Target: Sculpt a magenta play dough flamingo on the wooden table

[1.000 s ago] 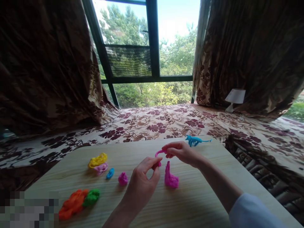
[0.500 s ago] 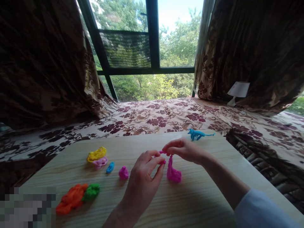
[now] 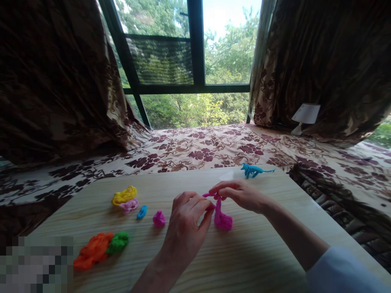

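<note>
Head-worn camera, facing forward and down, close above the tabletop [image 3: 244, 252], window [image 3: 226, 61] farther off

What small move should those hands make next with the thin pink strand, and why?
Probably press the thin pink strand gently against the tip of the upright pink piece: the right hand pinches it beside that tip, and the left hand is close enough to steady things. Fingers hide whether they touch.

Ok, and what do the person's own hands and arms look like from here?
Both are bare: no glove, ring or watch shows on the left hand or the right hand. A plain, pale bluish-white sleeve covers part of the right forearm; no sleeve shows on the left.
</note>
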### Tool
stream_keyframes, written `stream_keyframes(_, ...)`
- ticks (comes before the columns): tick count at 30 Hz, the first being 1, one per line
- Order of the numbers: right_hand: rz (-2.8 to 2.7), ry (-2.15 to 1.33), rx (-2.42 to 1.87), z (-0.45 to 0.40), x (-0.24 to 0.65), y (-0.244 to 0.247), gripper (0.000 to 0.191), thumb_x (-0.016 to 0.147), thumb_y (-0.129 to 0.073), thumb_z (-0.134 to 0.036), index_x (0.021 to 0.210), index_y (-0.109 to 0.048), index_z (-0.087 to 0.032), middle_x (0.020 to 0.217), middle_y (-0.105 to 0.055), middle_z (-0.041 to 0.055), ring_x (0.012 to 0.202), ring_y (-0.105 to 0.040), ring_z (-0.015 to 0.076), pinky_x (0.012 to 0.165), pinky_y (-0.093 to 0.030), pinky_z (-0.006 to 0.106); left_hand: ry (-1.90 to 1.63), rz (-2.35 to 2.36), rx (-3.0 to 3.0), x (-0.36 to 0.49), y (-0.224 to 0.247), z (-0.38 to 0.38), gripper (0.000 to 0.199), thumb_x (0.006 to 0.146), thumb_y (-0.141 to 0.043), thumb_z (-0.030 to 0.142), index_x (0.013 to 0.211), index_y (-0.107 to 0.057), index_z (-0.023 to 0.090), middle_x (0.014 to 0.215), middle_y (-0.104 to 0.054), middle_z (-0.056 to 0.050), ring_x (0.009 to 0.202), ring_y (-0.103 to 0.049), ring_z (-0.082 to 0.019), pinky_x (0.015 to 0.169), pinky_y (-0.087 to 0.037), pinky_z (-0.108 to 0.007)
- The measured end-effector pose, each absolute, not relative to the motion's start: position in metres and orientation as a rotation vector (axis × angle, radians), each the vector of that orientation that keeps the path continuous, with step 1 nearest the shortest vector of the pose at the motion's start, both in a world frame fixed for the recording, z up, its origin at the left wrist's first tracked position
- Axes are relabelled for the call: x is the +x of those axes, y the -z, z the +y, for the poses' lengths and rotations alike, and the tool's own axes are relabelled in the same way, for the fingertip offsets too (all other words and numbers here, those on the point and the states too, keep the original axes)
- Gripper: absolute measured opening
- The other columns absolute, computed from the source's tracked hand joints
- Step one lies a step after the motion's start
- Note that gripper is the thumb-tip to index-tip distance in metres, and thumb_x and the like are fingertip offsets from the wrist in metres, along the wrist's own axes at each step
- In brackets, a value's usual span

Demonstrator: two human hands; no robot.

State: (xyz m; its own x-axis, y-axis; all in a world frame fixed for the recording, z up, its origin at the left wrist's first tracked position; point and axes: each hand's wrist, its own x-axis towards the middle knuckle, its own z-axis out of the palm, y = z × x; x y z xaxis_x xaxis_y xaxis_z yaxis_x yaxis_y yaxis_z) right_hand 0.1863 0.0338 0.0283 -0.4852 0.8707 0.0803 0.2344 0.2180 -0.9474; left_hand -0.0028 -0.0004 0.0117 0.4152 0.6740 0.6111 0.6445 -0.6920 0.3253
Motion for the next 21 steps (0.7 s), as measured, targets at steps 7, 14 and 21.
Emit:
stream_keyframes(7,-1.854,-1.267,-0.963,0.022,0.189,-0.016,0.04,0.069,-0.048,-0.007,0.106,-0.061,-0.018,0.106,-0.06,0.0046,0.092,-0.057,0.017,0.077,-0.047,0.028,-1.244,1.228,2.602,-0.002,-0.011,0.0,0.013,0.077,-0.054,0.016,0.086,-0.061,0.022,0.084,-0.064,0.0,0.092,-0.049,-0.018,0.088,-0.035,-0.037)
stream_keyframes(14,-1.874,-1.1,-0.953,0.015,0.183,-0.018,0.041,0.069,-0.048,-0.004,0.104,-0.062,-0.019,0.105,-0.06,0.0037,0.091,-0.056,0.0157,0.079,-0.046,0.028,-1.325,1.209,2.582,-0.001,-0.011,0.0,0.012,0.076,-0.056,0.016,0.085,-0.06,0.021,0.081,-0.063,0.0,0.092,-0.05,-0.018,0.089,-0.036,-0.036)
stream_keyframes(21,-1.877,-1.072,-0.944,0.01,0.183,-0.019,0.037,0.07,-0.048,-0.005,0.101,-0.063,-0.019,0.102,-0.06,0.004,0.089,-0.056,0.0154,0.077,-0.048,0.027,-1.378,1.203,2.58,0.0,-0.014,-0.001,0.013,0.076,-0.055,0.016,0.087,-0.06,0.021,0.083,-0.063,-0.002,0.093,-0.051,-0.019,0.089,-0.036,-0.038)
